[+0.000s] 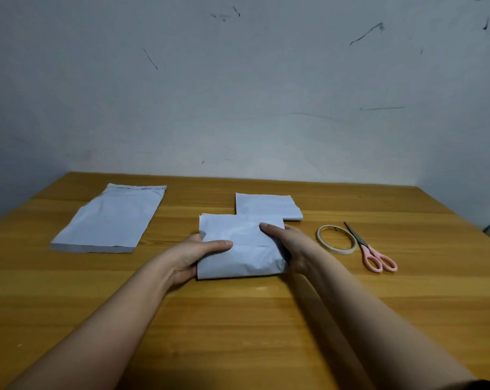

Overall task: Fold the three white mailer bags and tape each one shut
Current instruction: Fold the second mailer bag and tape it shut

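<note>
Right now a folded white mailer bag sits near the middle of the wooden table, held from both sides. The left hand grips its left edge, thumb laid flat across the top and the other fingers tucked out of sight beneath, so the hand is closed around the bag rather than spread. The right hand clasps the right edge the same way, thumb lying on top toward the bag's far right corner and the fingers wrapped under the side. The bag's surface is wrinkled, and its near edge looks slightly raised off the table, though that is hard to judge.

Just behind it, toward the far edge of the table, lies a second folded bag; the held bag overlaps its near left corner. Whether either bag carries tape cannot be told.

Well apart, toward the far left corner, a third bag lies flat and unfolded, its long side running away from the person.

To the right of the right hand rests a roll of tape, lying flat, and just beside it a pair of pink-handled scissors, blades closed and pointing to the far edge.
</note>
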A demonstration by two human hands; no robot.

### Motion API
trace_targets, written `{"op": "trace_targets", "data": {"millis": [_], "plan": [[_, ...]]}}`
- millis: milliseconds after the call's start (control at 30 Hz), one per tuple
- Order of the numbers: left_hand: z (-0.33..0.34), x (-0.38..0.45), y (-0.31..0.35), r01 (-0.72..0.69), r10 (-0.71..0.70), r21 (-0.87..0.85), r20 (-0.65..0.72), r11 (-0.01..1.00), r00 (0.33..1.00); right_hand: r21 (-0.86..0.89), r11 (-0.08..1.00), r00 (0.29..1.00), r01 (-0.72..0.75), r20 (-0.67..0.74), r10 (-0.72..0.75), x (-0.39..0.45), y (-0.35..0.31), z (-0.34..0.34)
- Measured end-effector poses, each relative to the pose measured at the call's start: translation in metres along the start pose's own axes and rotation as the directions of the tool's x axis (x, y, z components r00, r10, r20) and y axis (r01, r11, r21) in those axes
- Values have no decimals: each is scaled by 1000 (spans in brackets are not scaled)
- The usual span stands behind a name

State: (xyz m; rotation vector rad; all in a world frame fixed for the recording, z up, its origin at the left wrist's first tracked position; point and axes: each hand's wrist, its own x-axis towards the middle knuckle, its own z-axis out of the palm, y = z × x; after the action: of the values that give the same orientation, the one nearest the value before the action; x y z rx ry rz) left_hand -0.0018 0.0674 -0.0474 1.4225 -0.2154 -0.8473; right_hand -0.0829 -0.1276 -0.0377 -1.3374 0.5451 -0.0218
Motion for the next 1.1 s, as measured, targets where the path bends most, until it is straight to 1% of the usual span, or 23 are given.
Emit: {"op": "trace_targets", "data": {"millis": [133, 233, 300, 367, 467, 567, 667, 800, 900, 933, 1000, 1033, 1100], "plan": [[-11, 2, 1, 5, -5, 40, -12, 999, 1000, -10, 994, 994, -105, 0, 105, 6, -5, 10], [-15, 5, 5, 15, -16, -13, -95, 1000, 995, -44, 990, 987, -135, 81, 138, 8, -5, 15], [-19, 7, 9, 24, -35, -74, -162, 997, 986, -25, 988, 979, -151, 136, 153, 8, -5, 20], [-24, 7, 14, 30, -50, -103, -189, 994, 981, -10, 992, 980, -125, 156, 125, 10, -6, 28], [-33, 6, 24, 46, -71, -134, -189, 990, 979, -33, 998, 992, -50, 113, 54, 20, -11, 42], [-45, 9, 36, 8, -32, -116, -206, 993, 978, -11, 1000, 998, 1, 64, 0, 33, -17, 56], [-58, 18, 49, -35, 19, -62, -233, 997, 972, -29, 999, 999, 29, 45, -28, 47, -25, 71], [-74, 38, 67, -68, 81, 49, -352, 997, 933, -156, 986, 998, 65, 32, -61, 65, -42, 89], [-81, 53, 78, -57, 99, 120, -380, 991, 919, -284, 955, 995, 89, -17, -98, 87, -49, 99], [-82, 58, 80, -46, 101, 150, -388, 988, 916, -369, 925, 992, 92, -41, -115, 95, -50, 101], [-85, 70, 84, -18, 113, 227, -410, 974, 905, -559, 826, 987, 69, -81, -137, 108, -54, 102], [-86, 76, 85, -2, 116, 264, -417, 964, 901, -625, 779, 986, 48, -96, -138, 112, -55, 102], [-88, 87, 86, 24, 121, 323, -421, 946, 899, -697, 717, 986, 15, -110, -127, 122, -58, 101]]}}
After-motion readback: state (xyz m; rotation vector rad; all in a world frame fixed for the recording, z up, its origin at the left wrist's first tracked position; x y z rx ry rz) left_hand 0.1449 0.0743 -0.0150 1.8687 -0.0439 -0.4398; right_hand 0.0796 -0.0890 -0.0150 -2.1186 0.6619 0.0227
